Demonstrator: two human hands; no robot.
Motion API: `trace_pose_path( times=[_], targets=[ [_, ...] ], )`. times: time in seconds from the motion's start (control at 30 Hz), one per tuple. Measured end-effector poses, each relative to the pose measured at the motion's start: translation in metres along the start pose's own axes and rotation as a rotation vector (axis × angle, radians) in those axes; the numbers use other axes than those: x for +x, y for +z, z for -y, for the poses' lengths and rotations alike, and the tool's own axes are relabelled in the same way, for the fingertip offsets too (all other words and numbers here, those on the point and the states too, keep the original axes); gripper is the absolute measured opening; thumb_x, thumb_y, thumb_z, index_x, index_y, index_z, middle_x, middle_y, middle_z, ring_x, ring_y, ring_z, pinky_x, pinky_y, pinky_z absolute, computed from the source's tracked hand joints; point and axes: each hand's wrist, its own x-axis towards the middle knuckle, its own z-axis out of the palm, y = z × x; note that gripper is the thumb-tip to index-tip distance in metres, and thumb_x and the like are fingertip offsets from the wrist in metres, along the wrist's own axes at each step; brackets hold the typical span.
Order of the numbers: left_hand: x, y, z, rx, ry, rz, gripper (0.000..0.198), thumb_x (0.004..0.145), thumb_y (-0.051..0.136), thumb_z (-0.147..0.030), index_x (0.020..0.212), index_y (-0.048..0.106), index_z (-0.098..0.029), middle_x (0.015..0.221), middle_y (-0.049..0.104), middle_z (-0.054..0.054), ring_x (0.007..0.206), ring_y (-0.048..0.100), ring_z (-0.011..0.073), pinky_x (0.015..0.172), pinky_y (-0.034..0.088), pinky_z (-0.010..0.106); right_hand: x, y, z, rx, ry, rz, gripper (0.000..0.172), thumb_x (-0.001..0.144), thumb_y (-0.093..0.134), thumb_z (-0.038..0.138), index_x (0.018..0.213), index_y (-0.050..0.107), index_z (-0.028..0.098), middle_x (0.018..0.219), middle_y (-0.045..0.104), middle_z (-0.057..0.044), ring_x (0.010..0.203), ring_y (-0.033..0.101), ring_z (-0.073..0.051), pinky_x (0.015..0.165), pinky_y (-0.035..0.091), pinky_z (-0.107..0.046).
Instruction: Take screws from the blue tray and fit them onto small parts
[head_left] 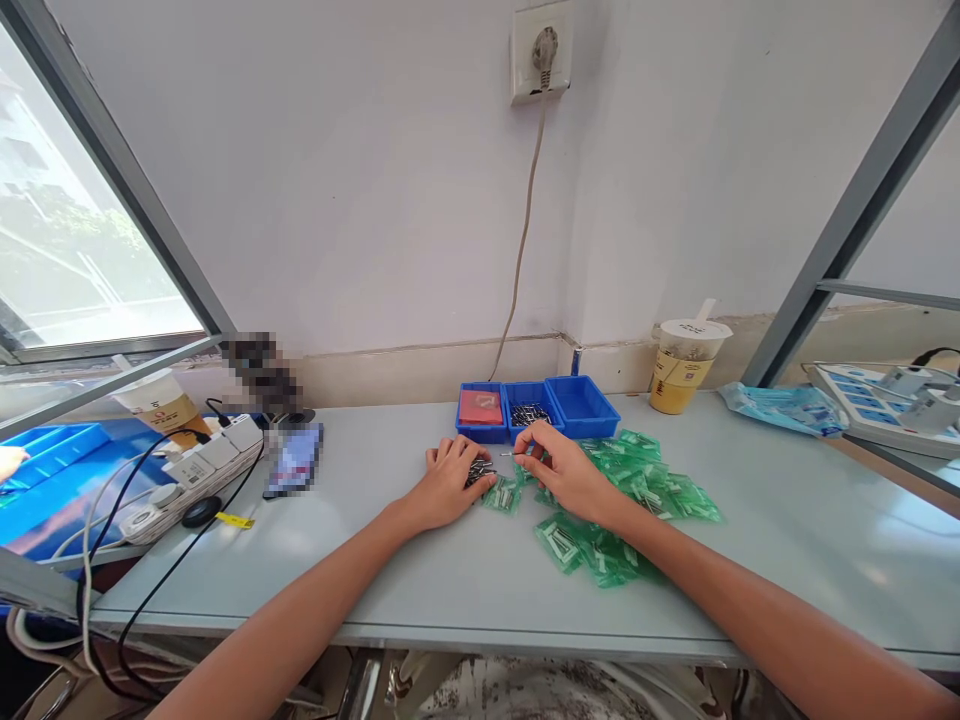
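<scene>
Right hand [551, 464] pinches a small pin [507, 454]; left hand [447, 482] splays open around metal pieces [481, 470]: a slack pinch could drop it!

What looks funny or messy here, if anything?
Nothing looks badly wrong. The cables by the power strip do look messy: they loop about and dangle past the edge of the table. The green packets lie jumbled near the right hand, but that may just be part of the work.
</scene>
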Motion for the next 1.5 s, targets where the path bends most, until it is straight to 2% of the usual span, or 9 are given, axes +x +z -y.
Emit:
trace_pose_path(
  times=[0.1, 0.27, 0.47, 0.63, 0.83, 1.1, 1.3, 1.37, 1.5],
  targets=[
    [0.0, 0.0, -0.001, -0.002, -0.005, 0.006, 0.029, 0.103, 0.049, -0.049, 0.123, 0.057, -0.029, 0.125, 0.057, 0.005, 0.113, 0.048, 0.0281, 0.095, 0.036, 0.044, 0.0, -0.001, 0.003, -0.034, -0.024, 0.002, 0.013, 0.099, 0.058, 0.036, 0.094, 0.062, 0.024, 0.096, 0.058, -0.003, 0.078, 0.054, -0.018, 0.065, 0.046, -0.03],
    [0.0, -0.002, -0.003, -0.009, -0.009, 0.011, 0.028, 0.104, 0.049, -0.049, 0.121, 0.057, -0.029, 0.125, 0.057, 0.006, 0.113, 0.047, 0.028, 0.095, 0.036, 0.045, 0.004, -0.002, 0.001, 0.321, 0.181, 0.029, 0.03, 0.094, 0.064, 0.052, 0.089, 0.057, 0.023, 0.075, 0.049, 0.004, 0.059, 0.048, -0.013, 0.055, 0.049, -0.028],
    [0.0, -0.001, -0.002, -0.019, -0.009, 0.0, 0.028, 0.103, 0.05, -0.048, 0.121, 0.057, -0.028, 0.123, 0.057, 0.005, 0.111, 0.048, 0.0277, 0.095, 0.036, 0.045, 0.008, -0.005, -0.005, 0.583, 0.425, -0.151, 0.042, 0.086, 0.073, 0.059, 0.079, 0.054, 0.021, 0.066, 0.048, 0.006, 0.05, 0.04, -0.008, 0.046, 0.042, -0.023],
    [0.0, 0.0, -0.002, -0.022, -0.007, -0.008, 0.027, 0.103, 0.051, -0.048, 0.12, 0.057, -0.028, 0.123, 0.057, 0.005, 0.111, 0.048, 0.0273, 0.095, 0.036, 0.044, 0.009, -0.007, -0.007, 0.594, 0.491, -0.262, 0.043, 0.083, 0.076, 0.058, 0.08, 0.057, 0.02, 0.065, 0.051, 0.005, 0.049, 0.041, -0.008, 0.044, 0.042, -0.022],
    [0.0, -0.003, -0.003, -0.023, -0.006, -0.003, 0.027, 0.103, 0.051, -0.048, 0.119, 0.057, -0.027, 0.122, 0.057, 0.006, 0.111, 0.048, 0.0278, 0.094, 0.038, 0.044, 0.011, -0.008, 0.0, 0.548, 0.323, -0.298, 0.047, 0.084, 0.073, 0.062, 0.11, 0.062, 0.024, 0.084, 0.064, 0.002, 0.051, 0.047, -0.008, 0.046, 0.046, -0.024],
    [0.001, -0.002, -0.002, -0.04, 0.014, -0.002, 0.025, 0.104, 0.052, -0.045, 0.12, 0.057, -0.027, 0.122, 0.058, 0.005, 0.111, 0.049, 0.0271, 0.095, 0.039, 0.044, 0.01, -0.007, -0.007, 0.343, 0.201, -0.318, 0.04, 0.091, 0.066, 0.059, 0.111, 0.059, 0.025, 0.079, 0.058, 0.003, 0.049, 0.048, -0.011, 0.046, 0.044, -0.028],
    [0.001, -0.002, 0.0, -0.071, 0.039, -0.005, 0.022, 0.105, 0.05, -0.042, 0.12, 0.057, -0.027, 0.123, 0.059, 0.005, 0.109, 0.051, 0.0262, 0.094, 0.04, 0.043, 0.008, -0.006, -0.007, 0.096, 0.087, -0.35, 0.036, 0.096, 0.062, 0.052, 0.122, 0.053, 0.028, 0.088, 0.06, 0.0, 0.066, 0.054, -0.017, 0.06, 0.047, -0.031],
    [0.001, 0.0, 0.002, -0.08, 0.055, -0.016, 0.022, 0.105, 0.05, -0.042, 0.121, 0.057, -0.027, 0.122, 0.059, 0.005, 0.109, 0.052, 0.0259, 0.094, 0.04, 0.042, 0.006, -0.005, -0.006, -0.006, 0.063, -0.277, 0.033, 0.098, 0.06, 0.049, 0.121, 0.054, 0.027, 0.089, 0.061, 0.0, 0.071, 0.055, -0.018, 0.065, 0.048, -0.033],
    [0.002, 0.002, 0.004, -0.098, 0.087, -0.042, 0.021, 0.105, 0.052, -0.038, 0.12, 0.058, -0.026, 0.121, 0.06, 0.006, 0.109, 0.053, 0.0254, 0.095, 0.042, 0.041, 0.0, -0.002, -0.002, -0.269, -0.033, 0.037, 0.027, 0.097, 0.061, 0.048, 0.113, 0.063, 0.026, 0.104, 0.064, -0.004, 0.094, 0.058, -0.023, 0.083, 0.047, -0.037]
  ],
)
